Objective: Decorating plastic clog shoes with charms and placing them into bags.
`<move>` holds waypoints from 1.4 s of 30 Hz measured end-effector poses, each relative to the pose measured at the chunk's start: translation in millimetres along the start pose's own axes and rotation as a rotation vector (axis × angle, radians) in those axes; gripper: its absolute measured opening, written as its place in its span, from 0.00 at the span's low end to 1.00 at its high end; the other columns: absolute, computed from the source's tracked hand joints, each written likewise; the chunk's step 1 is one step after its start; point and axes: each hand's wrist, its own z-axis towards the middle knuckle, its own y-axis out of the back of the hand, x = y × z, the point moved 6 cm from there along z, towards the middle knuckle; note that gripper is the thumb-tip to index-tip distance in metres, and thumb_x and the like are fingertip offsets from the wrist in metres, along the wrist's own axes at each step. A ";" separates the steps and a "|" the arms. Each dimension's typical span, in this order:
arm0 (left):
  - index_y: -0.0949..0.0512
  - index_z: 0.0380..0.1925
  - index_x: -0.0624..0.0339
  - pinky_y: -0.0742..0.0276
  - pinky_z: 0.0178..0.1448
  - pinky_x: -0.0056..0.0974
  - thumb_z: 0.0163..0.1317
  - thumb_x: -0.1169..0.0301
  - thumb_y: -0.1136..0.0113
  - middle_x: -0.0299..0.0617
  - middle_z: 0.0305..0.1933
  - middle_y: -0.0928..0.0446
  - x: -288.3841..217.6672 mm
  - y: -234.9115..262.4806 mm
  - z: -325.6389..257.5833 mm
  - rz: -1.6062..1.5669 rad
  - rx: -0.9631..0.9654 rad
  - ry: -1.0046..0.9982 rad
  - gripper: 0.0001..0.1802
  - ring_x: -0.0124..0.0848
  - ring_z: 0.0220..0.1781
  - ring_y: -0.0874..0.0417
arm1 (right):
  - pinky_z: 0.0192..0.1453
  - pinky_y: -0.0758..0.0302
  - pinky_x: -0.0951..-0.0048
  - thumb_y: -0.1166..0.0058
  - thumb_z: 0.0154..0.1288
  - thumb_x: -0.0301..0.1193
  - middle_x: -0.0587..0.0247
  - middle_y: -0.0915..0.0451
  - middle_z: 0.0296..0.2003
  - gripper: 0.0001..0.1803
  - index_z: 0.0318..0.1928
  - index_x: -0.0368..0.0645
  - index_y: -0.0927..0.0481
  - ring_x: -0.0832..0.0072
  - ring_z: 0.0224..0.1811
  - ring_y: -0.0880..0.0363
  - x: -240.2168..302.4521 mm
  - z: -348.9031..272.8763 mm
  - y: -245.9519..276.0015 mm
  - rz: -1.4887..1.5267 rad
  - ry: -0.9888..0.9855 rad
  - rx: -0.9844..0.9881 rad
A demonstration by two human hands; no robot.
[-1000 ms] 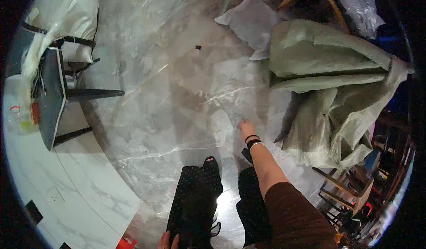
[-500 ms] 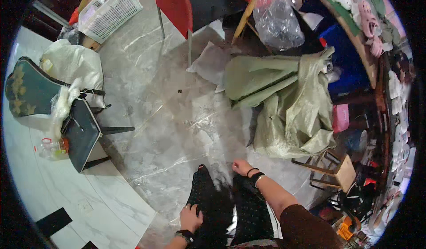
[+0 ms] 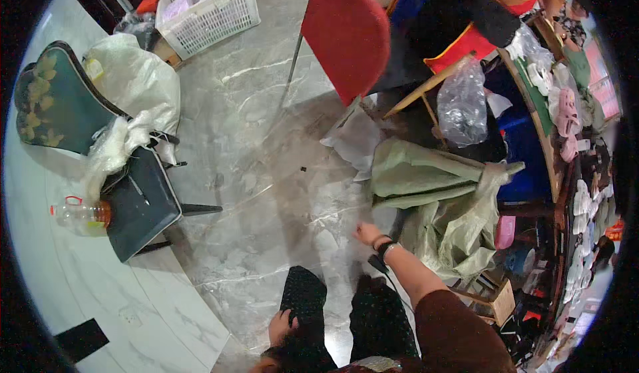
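Right hand point(image 3: 366, 233) curled closed, nothing visible in it, left of the sack point(image 3: 446, 233).
Left hand point(image 3: 282, 328) lies open on trousers point(image 3: 376, 316); sack looks soft, perhaps slippery, best gripped by folds.

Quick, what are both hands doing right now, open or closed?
Left hand: open, resting on the dark trouser leg.
Right hand: looks loosely closed; whether it holds anything cannot be told.

Head-worn fisheye view (edges bowing), looking down, floor point(image 3: 246, 123) well below
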 end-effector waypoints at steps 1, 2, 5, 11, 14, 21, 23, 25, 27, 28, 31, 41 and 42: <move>0.25 0.49 0.61 0.29 0.57 0.48 0.57 0.58 0.45 0.57 0.51 0.26 25.2 -0.7 -1.1 -0.367 -0.136 0.038 0.24 0.53 0.54 0.26 | 0.46 0.26 0.56 0.41 0.56 0.47 0.48 0.19 0.37 0.21 0.38 0.40 0.22 0.52 0.42 0.22 23.8 32.7 5.9 0.028 0.072 -0.057; 0.27 0.52 0.61 0.30 0.57 0.49 0.59 0.55 0.47 0.57 0.52 0.26 -65.8 13.2 32.4 0.083 0.109 0.092 0.26 0.53 0.55 0.27 | 0.47 0.26 0.56 0.39 0.55 0.44 0.48 0.20 0.40 0.22 0.42 0.40 0.24 0.52 0.44 0.22 -10.7 52.5 23.4 0.025 0.058 -0.140; 0.26 0.50 0.64 0.28 0.54 0.49 0.56 0.59 0.42 0.61 0.48 0.25 -42.8 30.6 31.9 0.239 -0.086 -0.067 0.25 0.52 0.51 0.24 | 0.49 0.27 0.55 0.36 0.53 0.39 0.45 0.22 0.41 0.26 0.48 0.40 0.30 0.50 0.46 0.23 67.7 152.6 19.2 0.012 0.182 -0.103; 0.30 0.56 0.60 0.33 0.62 0.51 0.61 0.65 0.45 0.58 0.60 0.34 -41.7 43.4 73.2 0.166 0.038 0.193 0.24 0.55 0.60 0.32 | 0.51 0.29 0.54 0.37 0.53 0.37 0.42 0.23 0.43 0.31 0.53 0.39 0.35 0.47 0.49 0.26 67.2 311.0 -16.2 0.032 0.134 -0.100; 0.34 0.57 0.66 0.35 0.60 0.55 0.61 0.67 0.47 0.65 0.59 0.36 -56.2 47.4 81.1 0.120 -0.082 0.090 0.25 0.61 0.58 0.33 | 0.50 0.28 0.54 0.36 0.52 0.32 0.41 0.23 0.44 0.31 0.53 0.38 0.37 0.47 0.49 0.25 46.4 370.1 -33.9 0.002 0.143 -0.180; 0.28 0.57 0.54 0.34 0.64 0.49 0.60 0.62 0.44 0.53 0.62 0.33 -31.8 54.3 99.4 0.178 -0.092 0.548 0.24 0.50 0.63 0.33 | 0.48 0.29 0.53 0.39 0.56 0.31 0.45 0.21 0.43 0.25 0.50 0.39 0.35 0.48 0.48 0.24 52.7 424.6 -73.6 0.430 0.123 -0.175; 0.28 0.58 0.54 0.32 0.62 0.49 0.61 0.62 0.44 0.54 0.61 0.33 -37.6 58.2 106.9 0.167 -0.102 0.544 0.24 0.51 0.61 0.31 | 0.47 0.29 0.52 0.41 0.58 0.32 0.47 0.21 0.41 0.20 0.47 0.39 0.33 0.47 0.46 0.24 49.6 430.3 -71.2 0.027 0.109 -0.156; 0.33 0.57 0.65 0.30 0.54 0.52 0.63 0.67 0.48 0.62 0.54 0.30 -89.9 79.8 127.0 0.373 -0.225 0.212 0.23 0.56 0.50 0.27 | 0.43 0.27 0.55 0.44 0.61 0.34 0.49 0.21 0.38 0.17 0.45 0.39 0.32 0.51 0.41 0.23 72.3 418.7 -80.6 0.036 0.158 -0.085; 0.32 0.57 0.64 0.30 0.54 0.52 0.63 0.67 0.48 0.61 0.54 0.29 -91.4 61.7 132.4 0.301 -0.160 0.183 0.23 0.55 0.50 0.27 | 0.40 0.26 0.58 0.46 0.63 0.35 0.51 0.20 0.35 0.14 0.43 0.38 0.31 0.55 0.37 0.21 31.7 405.4 -46.0 -0.034 0.138 -0.072; 0.32 0.56 0.63 0.29 0.54 0.52 0.63 0.66 0.48 0.61 0.54 0.29 -95.8 51.1 136.2 0.253 -0.116 0.153 0.23 0.55 0.50 0.27 | 0.38 0.26 0.63 0.49 0.66 0.36 0.54 0.21 0.32 0.13 0.41 0.39 0.30 0.61 0.32 0.22 -2.9 398.1 -24.9 0.325 0.032 0.003; 0.30 0.56 0.61 0.28 0.54 0.51 0.62 0.64 0.47 0.59 0.54 0.28 -90.9 49.4 110.2 0.262 -0.035 0.171 0.23 0.54 0.51 0.26 | 0.33 0.28 0.76 0.53 0.70 0.38 0.65 0.26 0.25 0.13 0.38 0.40 0.28 0.77 0.23 0.27 28.3 333.1 -16.8 1.118 -0.060 0.234; 0.23 0.49 0.59 0.24 0.47 0.50 0.61 0.61 0.48 0.53 0.42 0.21 -49.3 -10.5 101.6 0.561 0.208 -0.381 0.19 0.52 0.43 0.22 | 0.31 0.30 0.77 0.59 0.72 0.40 0.69 0.25 0.25 0.12 0.36 0.46 0.29 0.77 0.28 0.24 -16.3 23.0 117.5 1.408 -0.014 0.137; 0.22 0.47 0.59 0.24 0.45 0.49 0.61 0.60 0.48 0.52 0.39 0.21 -58.4 -13.6 104.7 0.607 0.243 -0.477 0.19 0.52 0.40 0.21 | 0.31 0.30 0.77 0.59 0.72 0.39 0.68 0.26 0.25 0.12 0.35 0.46 0.29 0.77 0.28 0.24 -35.7 -18.3 112.2 1.470 -0.076 0.090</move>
